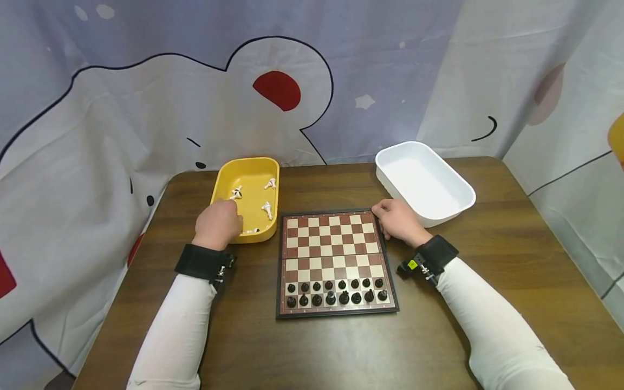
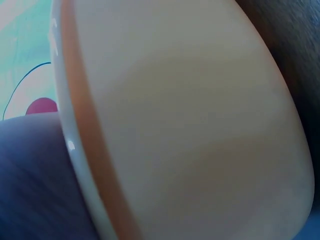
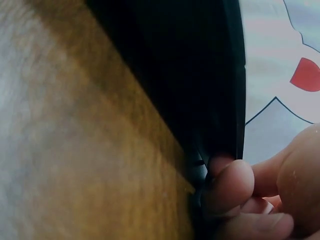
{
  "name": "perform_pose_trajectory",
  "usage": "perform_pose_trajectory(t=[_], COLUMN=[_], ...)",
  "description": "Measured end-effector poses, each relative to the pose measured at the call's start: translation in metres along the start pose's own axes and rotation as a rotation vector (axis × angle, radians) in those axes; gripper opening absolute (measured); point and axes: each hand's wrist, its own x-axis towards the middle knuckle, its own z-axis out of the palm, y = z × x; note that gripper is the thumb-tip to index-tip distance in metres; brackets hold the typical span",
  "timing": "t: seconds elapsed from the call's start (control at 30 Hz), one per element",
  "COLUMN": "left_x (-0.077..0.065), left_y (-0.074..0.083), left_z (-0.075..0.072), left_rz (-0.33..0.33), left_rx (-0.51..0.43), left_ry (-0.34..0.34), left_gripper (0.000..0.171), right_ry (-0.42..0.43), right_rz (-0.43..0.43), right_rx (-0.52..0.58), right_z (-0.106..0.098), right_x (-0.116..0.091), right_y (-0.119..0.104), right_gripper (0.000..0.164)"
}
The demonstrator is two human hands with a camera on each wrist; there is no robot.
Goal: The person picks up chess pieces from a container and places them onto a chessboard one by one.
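Observation:
My left hand [image 1: 219,223] reaches over the near left rim of a yellow tray [image 1: 248,163]. Its fingers are hidden inside, so whether they hold a piece cannot be told; the left wrist view shows mainly the tray's outer wall [image 2: 200,115]. Several white chess pieces [image 1: 266,210] lie in the tray. Beside it is a brown-and-cream chessboard [image 1: 333,238], with black chess pieces [image 1: 330,297] standing in two rows along its near edge. My right hand [image 1: 400,221] grips the board's far right corner, thumb and fingers curled at its dark edge [image 3: 220,100] in the right wrist view.
A white tray [image 1: 424,157] sits at the back right, just beyond my right hand; no contents show in it. Everything stands on a brown wooden table [image 1: 336,352]. A printed curtain [image 1: 380,65] hangs behind the table's far edge.

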Motion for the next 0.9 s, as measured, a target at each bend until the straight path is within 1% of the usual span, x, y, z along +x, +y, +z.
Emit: perform_pose_trajectory(t=[0.1,0.2,0.4,0.53,0.73,0.9], left_x=[0.0003,0.0003,0.0003,0.0000,-0.0010,-0.0013], left_y=[0.0001,-0.0006,0.0011,0.0029,0.0039,0.0025], left_z=[0.0002,0.0006,0.0002,-0.0005,-0.0026,-0.0016], left_rz=[-0.010,-0.003,0.036,0.048,0.054,0.070], left_rx=[-0.012,-0.020,-0.009,0.007,0.005,0.013], left_ry=[-0.034,-0.049,-0.051,-0.061,-0.068,-0.045], left_gripper=[0.029,0.026,0.019,0.016,0.017,0.018], right_ry=[0.000,0.000,0.002,0.003,0.010,0.008], right_rz=[-0.003,-0.001,0.006,0.006,0.004,0.009], right_rx=[-0.004,0.003,0.006,0.007,0.004,0.006], right_z=[0.0008,0.0016,0.0021,0.0014,0.0024,0.0028], right_x=[-0.0001,-0.0001,0.0002,0.0000,0.0001,0.0012], right_y=[-0.0004,-0.0005,0.0007,-0.0004,-0.0004,0.0009], right_gripper=[0.032,0.032,0.033,0.033,0.032,0.032])
